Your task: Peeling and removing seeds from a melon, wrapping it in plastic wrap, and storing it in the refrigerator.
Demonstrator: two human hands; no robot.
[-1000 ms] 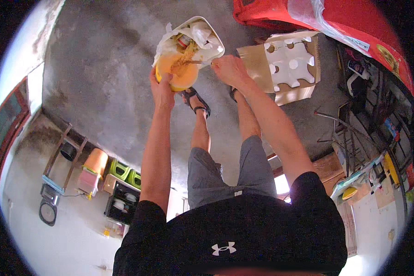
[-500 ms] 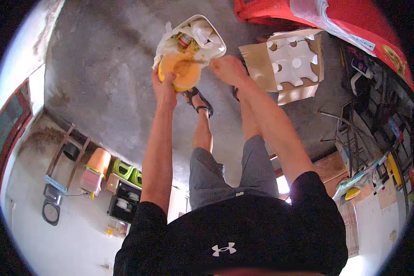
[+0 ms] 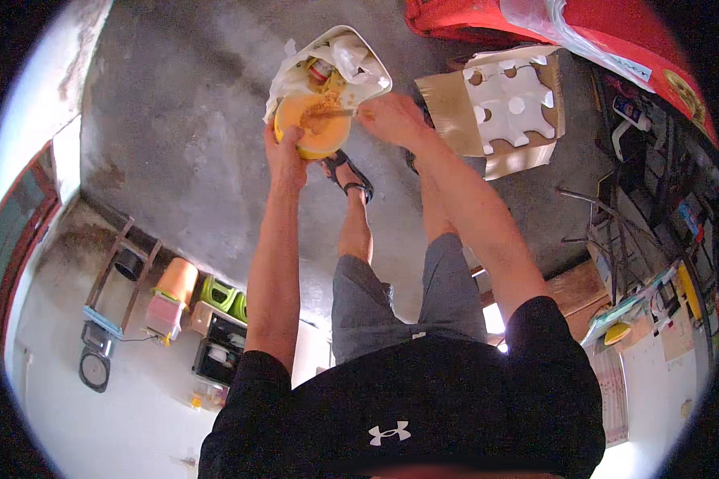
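Note:
My left hand [image 3: 286, 160] grips a halved melon [image 3: 319, 144], thumb on the near edge. The melon has a yellow rind and orange flesh, and its cut face is turned up toward me. My right hand [image 3: 395, 120] is closed around a slim utensil [image 3: 339, 113] that reaches across into the melon's seedy centre; its tip is hard to make out. Loose orange pulp [image 3: 331, 92] lies at the far edge of the melon, over a waste bin [image 3: 382, 72]. The bin has a white liner and holds crumpled tissue and a small red-and-white container.
An opened cardboard box [image 3: 547, 148] with a white moulded insert stands on the grey floor to the right. Beyond it is a large red object [image 3: 615, 36]. Metal-legged furniture [image 3: 607, 207] crowds the right side. My sandalled foot [image 3: 351, 176] is just below the melon.
My right hand has shifted slightly left toward the melon. The utensil, blurred before, now shows more clearly in its centre. My left hand keeps its hold.

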